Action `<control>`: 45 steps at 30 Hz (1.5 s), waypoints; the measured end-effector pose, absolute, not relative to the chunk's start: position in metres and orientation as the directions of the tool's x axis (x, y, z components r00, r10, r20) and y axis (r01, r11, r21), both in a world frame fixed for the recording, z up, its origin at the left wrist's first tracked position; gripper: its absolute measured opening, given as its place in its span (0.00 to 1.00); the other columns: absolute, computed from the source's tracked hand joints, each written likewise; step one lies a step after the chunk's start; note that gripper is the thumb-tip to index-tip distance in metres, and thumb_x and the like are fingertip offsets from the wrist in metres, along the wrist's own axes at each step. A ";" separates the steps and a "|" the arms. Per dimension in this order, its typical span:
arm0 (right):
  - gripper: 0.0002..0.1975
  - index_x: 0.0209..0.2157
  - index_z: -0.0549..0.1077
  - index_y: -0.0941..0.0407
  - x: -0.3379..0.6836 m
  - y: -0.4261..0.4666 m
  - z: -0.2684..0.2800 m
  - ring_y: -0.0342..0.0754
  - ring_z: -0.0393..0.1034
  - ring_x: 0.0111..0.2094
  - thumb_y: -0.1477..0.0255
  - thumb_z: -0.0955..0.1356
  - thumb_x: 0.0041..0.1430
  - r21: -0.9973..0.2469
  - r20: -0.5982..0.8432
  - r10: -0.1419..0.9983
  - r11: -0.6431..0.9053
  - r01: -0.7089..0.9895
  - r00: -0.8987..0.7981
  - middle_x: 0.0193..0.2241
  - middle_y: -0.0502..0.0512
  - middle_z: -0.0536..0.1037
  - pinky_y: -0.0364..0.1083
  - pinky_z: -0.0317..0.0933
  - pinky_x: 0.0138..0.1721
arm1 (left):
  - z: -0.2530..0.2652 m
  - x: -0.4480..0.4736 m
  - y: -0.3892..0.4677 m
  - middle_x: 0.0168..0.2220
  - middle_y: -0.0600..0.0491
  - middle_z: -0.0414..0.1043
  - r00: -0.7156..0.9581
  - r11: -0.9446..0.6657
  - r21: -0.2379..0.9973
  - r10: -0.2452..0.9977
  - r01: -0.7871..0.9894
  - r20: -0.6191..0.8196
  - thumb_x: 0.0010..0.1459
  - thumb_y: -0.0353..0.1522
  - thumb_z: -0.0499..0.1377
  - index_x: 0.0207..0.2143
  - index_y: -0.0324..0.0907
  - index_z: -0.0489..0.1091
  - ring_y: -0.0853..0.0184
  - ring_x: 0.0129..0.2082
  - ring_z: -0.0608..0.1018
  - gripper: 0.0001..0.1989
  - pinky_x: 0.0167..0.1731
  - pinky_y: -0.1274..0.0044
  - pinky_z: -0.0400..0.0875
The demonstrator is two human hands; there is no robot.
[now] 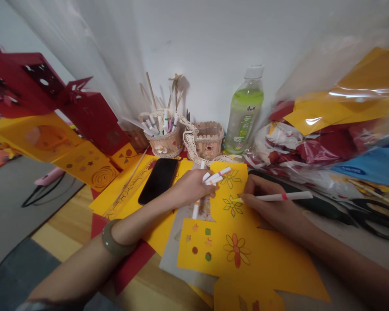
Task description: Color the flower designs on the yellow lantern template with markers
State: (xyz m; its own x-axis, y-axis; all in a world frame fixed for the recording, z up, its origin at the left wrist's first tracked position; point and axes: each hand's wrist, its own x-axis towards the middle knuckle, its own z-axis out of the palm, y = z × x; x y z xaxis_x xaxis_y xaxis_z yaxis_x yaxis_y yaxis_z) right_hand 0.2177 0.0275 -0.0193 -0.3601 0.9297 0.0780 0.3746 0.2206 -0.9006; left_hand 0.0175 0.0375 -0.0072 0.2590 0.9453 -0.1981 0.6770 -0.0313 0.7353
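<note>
My right hand [264, 196] pinches a white marker with a pink band [290, 196]. Its tip touches the middle flower drawing [232, 206] on a yellow cut-out card [262, 255]. Closed around several white markers [218, 176], my left hand [194, 186] rests at the card's left edge. Above and below that middle drawing are a green-outlined flower [231, 178] and an orange-petalled flower [237, 250]. Small star, round and many-sided shapes [208, 231] mark the card's left flap. A black phone [158, 180] lies beyond my left forearm.
Behind stand a basket of markers [164, 142], a second small basket [209, 144] with lace trim, and a green drink bottle [246, 112]. Black scissors [376, 216] lie at right, below a clear bag of paper scraps [324, 134]. Red and yellow paper boxes [94, 121] stand left.
</note>
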 end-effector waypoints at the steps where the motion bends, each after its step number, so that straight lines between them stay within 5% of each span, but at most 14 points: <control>1: 0.11 0.18 0.56 0.55 0.218 0.027 -0.019 0.39 0.51 0.18 0.74 0.64 0.50 -0.900 0.077 0.929 0.221 0.377 -0.361 0.17 0.44 0.59 0.40 0.46 0.17 | -0.007 0.018 0.037 0.24 0.54 0.70 0.261 -0.034 0.735 0.945 0.677 -0.196 0.50 0.34 0.56 0.26 0.40 0.61 0.75 0.16 0.68 0.07 0.15 0.82 0.54; 45: 0.11 0.19 0.56 0.55 0.219 0.027 -0.019 0.39 0.52 0.19 0.74 0.63 0.50 -0.902 0.076 0.929 0.219 0.372 -0.362 0.17 0.43 0.58 0.40 0.46 0.18 | -0.008 0.017 0.038 0.23 0.56 0.70 0.263 -0.040 0.724 0.944 0.689 -0.198 0.50 0.33 0.56 0.26 0.40 0.63 0.76 0.16 0.68 0.06 0.15 0.83 0.55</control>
State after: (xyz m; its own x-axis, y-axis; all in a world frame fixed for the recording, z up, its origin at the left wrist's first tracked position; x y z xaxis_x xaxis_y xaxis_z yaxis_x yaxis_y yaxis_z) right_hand 0.2194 0.0271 -0.0191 -0.3616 0.9292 0.0759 0.3723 0.2185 -0.9020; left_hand 0.0174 0.0382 -0.0077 0.2631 0.9441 -0.1985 0.6890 -0.0399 0.7237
